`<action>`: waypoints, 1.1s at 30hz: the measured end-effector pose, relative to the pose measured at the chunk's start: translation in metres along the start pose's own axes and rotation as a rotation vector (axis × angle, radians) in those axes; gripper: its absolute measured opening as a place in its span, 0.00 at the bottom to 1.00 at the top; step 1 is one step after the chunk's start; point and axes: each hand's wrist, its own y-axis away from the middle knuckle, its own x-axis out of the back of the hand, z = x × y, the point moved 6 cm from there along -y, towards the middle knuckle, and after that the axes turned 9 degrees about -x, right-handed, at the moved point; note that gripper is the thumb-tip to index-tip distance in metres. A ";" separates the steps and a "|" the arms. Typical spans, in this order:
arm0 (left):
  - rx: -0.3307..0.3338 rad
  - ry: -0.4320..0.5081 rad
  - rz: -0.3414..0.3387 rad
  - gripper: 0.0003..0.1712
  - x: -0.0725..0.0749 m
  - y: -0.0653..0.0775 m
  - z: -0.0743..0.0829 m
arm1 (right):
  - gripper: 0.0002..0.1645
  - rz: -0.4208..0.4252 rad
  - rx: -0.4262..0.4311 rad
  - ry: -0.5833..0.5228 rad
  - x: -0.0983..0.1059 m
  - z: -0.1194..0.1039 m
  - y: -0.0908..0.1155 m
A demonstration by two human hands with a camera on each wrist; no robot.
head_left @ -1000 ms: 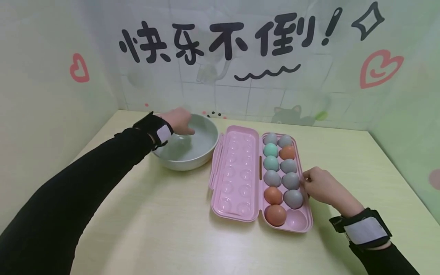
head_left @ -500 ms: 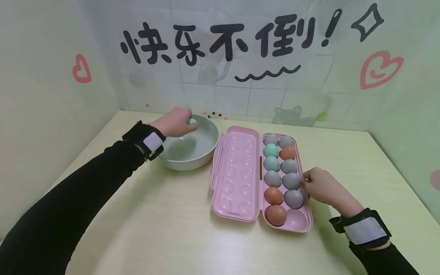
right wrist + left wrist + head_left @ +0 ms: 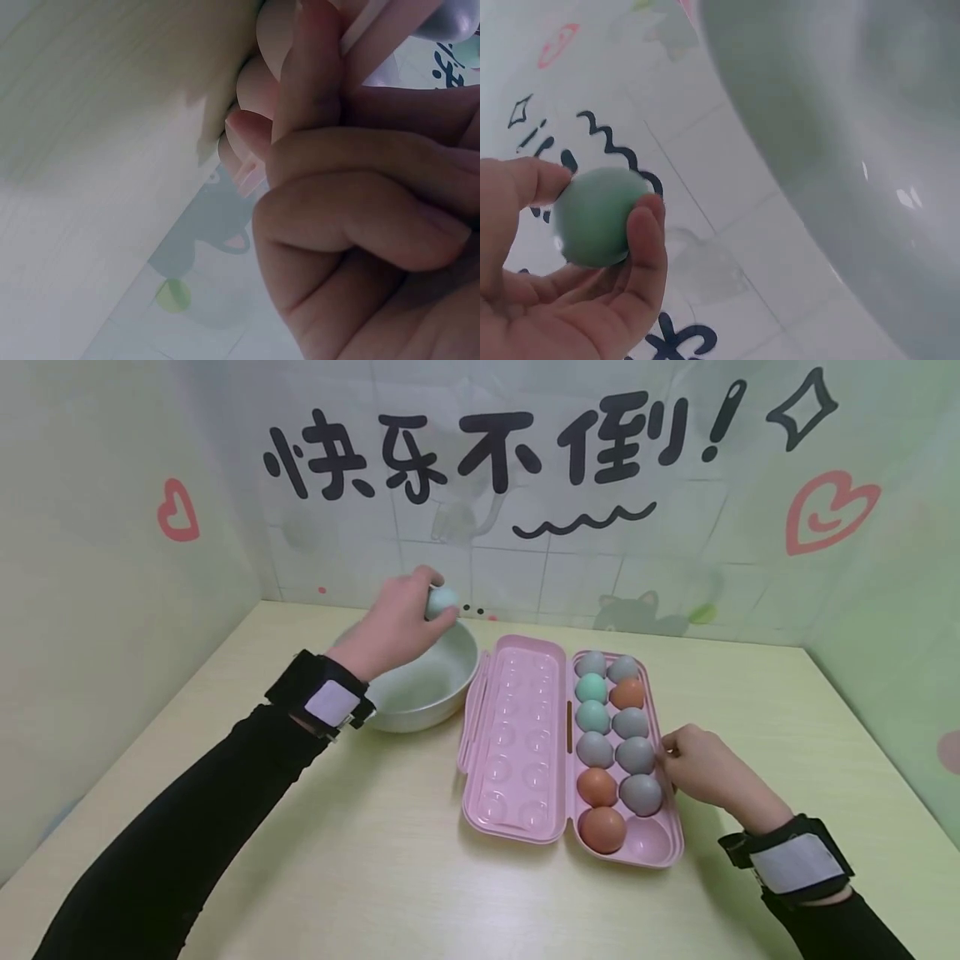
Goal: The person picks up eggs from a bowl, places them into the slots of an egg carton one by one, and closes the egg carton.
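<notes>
Above the far side of the pale grey bowl (image 3: 420,714), my left hand (image 3: 393,625) holds a pale green egg (image 3: 442,602). The left wrist view shows thumb and fingers curled round that egg (image 3: 600,216), apart from the bowl wall (image 3: 802,97). To the right, the pink egg carton (image 3: 513,743) lies with its lid folded out to the left. My right hand (image 3: 701,768) pinches the carton's right edge; in the right wrist view its fingers (image 3: 352,202) curl at the pink rim (image 3: 390,37).
Grey, green and brown eggs fill most of the carton, such as a brown egg (image 3: 602,829); the front right cup (image 3: 647,842) holds none. The light wooden table (image 3: 360,860) meets a printed backdrop (image 3: 540,577) behind the bowl and carton.
My left hand was down inside the bowl; it has risen up and out with the green egg between its fingers. The right hand and the carton have stayed put.
</notes>
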 end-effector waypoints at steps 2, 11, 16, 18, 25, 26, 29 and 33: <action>-0.026 0.029 0.036 0.21 -0.004 0.003 0.008 | 0.14 0.002 0.001 0.001 -0.001 0.000 -0.001; -0.128 0.080 0.131 0.16 -0.017 0.022 0.043 | 0.14 0.005 0.006 0.011 -0.002 -0.001 -0.002; -0.131 0.124 0.163 0.18 -0.020 0.028 0.061 | 0.14 0.006 0.006 0.014 -0.003 -0.001 -0.003; -0.134 0.148 0.177 0.19 -0.021 0.029 0.067 | 0.14 0.009 0.005 0.014 -0.003 -0.001 -0.003; -0.119 0.237 0.214 0.18 -0.028 0.029 0.074 | 0.14 0.009 0.008 0.012 -0.003 -0.003 -0.003; -0.113 0.242 0.212 0.19 -0.029 0.029 0.074 | 0.14 0.010 0.009 0.013 -0.003 -0.003 -0.003; -0.101 0.245 0.197 0.20 -0.034 0.028 0.077 | 0.15 0.012 0.009 0.012 -0.002 -0.003 -0.002; -0.116 0.233 0.154 0.20 -0.040 0.028 0.085 | 0.15 0.014 0.007 0.016 -0.001 -0.002 -0.001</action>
